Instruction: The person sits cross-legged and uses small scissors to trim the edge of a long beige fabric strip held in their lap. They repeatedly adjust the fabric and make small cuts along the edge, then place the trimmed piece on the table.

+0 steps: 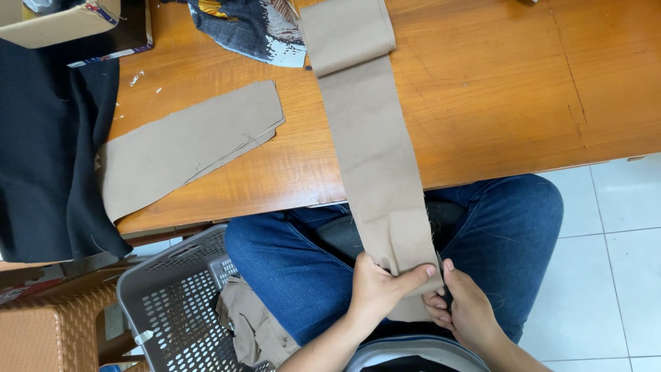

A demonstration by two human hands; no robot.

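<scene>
A long tan fabric strip point(372, 158) is seen from above, laid down a wooden tabletop point(496, 83) from a folded end at twelve o'clock and hanging over the near edge onto a lap in blue jeans point(289, 269). Its lower end is held at six o'clock. The left hand point(381, 286) is clenched on the cloth, thumb pressed across its face. The right hand point(463, 306) is closed at the strip's right edge around something small and dark, possibly a cutting tool, though this cannot be told for certain. A second tan piece point(189, 145) is lying at ten o'clock on the tabletop, with black cloth point(48, 151) draped at nine o'clock and patterned fabric point(251, 27) at eleven o'clock. A grey perforated basket point(172, 296) holding more tan cloth is set at seven o'clock. Since most of the strip is lying unweighted, it could be dragged off the tabletop by a firm pull, or the edge could be skewed if the grip slackens.
</scene>
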